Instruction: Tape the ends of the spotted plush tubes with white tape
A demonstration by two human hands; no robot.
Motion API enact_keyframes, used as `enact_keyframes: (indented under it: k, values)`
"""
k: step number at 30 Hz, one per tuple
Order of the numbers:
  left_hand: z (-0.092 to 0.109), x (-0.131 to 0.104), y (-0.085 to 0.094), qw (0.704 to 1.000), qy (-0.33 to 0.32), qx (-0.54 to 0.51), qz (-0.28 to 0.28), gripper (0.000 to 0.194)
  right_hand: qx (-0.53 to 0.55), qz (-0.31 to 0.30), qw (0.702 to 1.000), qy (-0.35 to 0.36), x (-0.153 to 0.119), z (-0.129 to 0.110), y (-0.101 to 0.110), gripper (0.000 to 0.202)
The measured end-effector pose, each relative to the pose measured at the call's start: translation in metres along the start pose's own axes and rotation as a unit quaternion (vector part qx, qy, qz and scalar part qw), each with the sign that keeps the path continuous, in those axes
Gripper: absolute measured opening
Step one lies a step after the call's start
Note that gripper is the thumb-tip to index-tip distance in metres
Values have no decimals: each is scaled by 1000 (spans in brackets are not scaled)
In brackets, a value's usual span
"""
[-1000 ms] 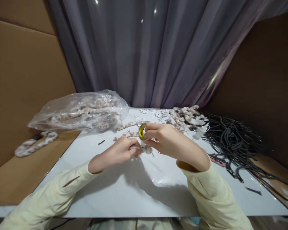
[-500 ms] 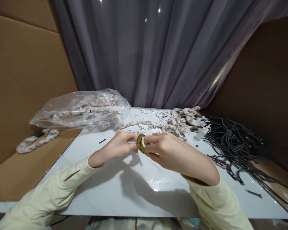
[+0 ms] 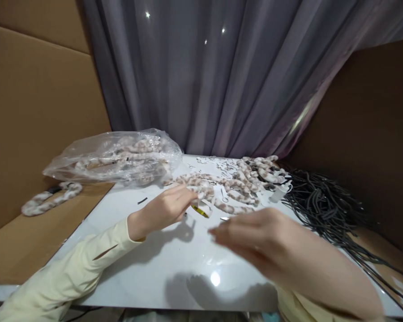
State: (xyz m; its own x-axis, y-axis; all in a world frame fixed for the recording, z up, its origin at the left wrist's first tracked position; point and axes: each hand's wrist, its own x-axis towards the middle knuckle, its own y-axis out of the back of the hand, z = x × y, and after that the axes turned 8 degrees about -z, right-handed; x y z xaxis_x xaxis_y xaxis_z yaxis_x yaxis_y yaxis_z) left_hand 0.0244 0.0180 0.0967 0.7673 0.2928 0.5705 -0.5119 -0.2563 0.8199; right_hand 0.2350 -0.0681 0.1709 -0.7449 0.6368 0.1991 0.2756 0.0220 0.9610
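My left hand (image 3: 164, 206) is closed, with its fingertips on a ring-shaped roll of tape (image 3: 200, 211), yellow inside and pale around. The roll is tilted, seen nearly edge-on. To the right, nearer the camera, my right hand (image 3: 262, 239) is blurred by motion. Its fingers are bunched and point left, apart from the roll; whatever they hold, if anything, does not show. A small shiny metal tip (image 3: 225, 218) appears just above those fingers. Brown-and-white fluffy strips (image 3: 235, 208) lie on the white table (image 3: 154, 268) behind both hands.
A clear plastic bag (image 3: 121, 156) of fluffy strips stands back left. One fluffy loop (image 3: 50, 201) lies on cardboard at left. More fluffy pieces (image 3: 262, 172), small metal bits (image 3: 225, 167), a white bottle (image 3: 279, 192) and black cords (image 3: 325, 197) spread toward the right.
My right hand has come off the tape roll and moved right, toward the camera. The roll stays at my left fingertips and has turned from a visible ring to nearly edge-on.
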Motion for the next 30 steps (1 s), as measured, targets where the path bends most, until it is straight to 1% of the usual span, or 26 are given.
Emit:
enact_keyframes:
  k: [2,3,5,6,7,8,10,11,12,13,15,16,19,22,24,26,28,30]
  values:
    - [1,0,-1,999,-31,45,0,22,16,68,997,-18,16,18,1,20]
    - [1,0,-1,997,-44,66,1,22,20,90,995,-28,26,27,-1,19]
    - [2,1,-1,991,-66,112,2,20,47,55,997,1,42,41,-8,19]
    - [3,1,0,987,-78,140,2,18,60,39,997,-6,48,45,-11,18]
    - [3,2,1,982,-89,168,1,16,70,43,996,-27,52,47,-14,16]
    - [3,3,3,976,-98,193,2,14,78,67,993,-62,54,47,-16,15]
    - [2,5,5,966,-110,235,12,10,89,151,973,-151,52,44,-19,18]
    - [1,5,6,961,-113,251,19,8,100,176,961,-187,48,42,-20,22]
    - [1,6,6,958,-114,263,24,8,123,177,954,-211,44,40,-23,26]
    - [1,6,6,955,-115,271,27,8,156,158,949,-223,39,38,-27,29]
    - [1,5,5,953,-118,277,30,7,245,101,938,-225,28,37,-38,27]
    - [2,5,3,955,-119,271,30,7,289,93,926,-223,24,37,-45,25]
    - [6,3,-1,962,-121,242,34,17,387,135,879,-245,17,38,-67,30]
    - [10,3,-3,966,-118,225,43,23,452,156,839,-260,18,36,-81,29]
    - [11,4,-3,967,-119,221,42,23,479,160,823,-260,21,35,-86,29]
    - [11,5,-4,967,-133,215,33,22,501,162,807,-268,21,34,-88,31]
    - [11,4,-5,966,-152,207,27,19,528,161,785,-280,20,35,-90,33]
    - [10,3,-6,967,-161,197,25,16,566,152,761,-277,16,36,-92,34]
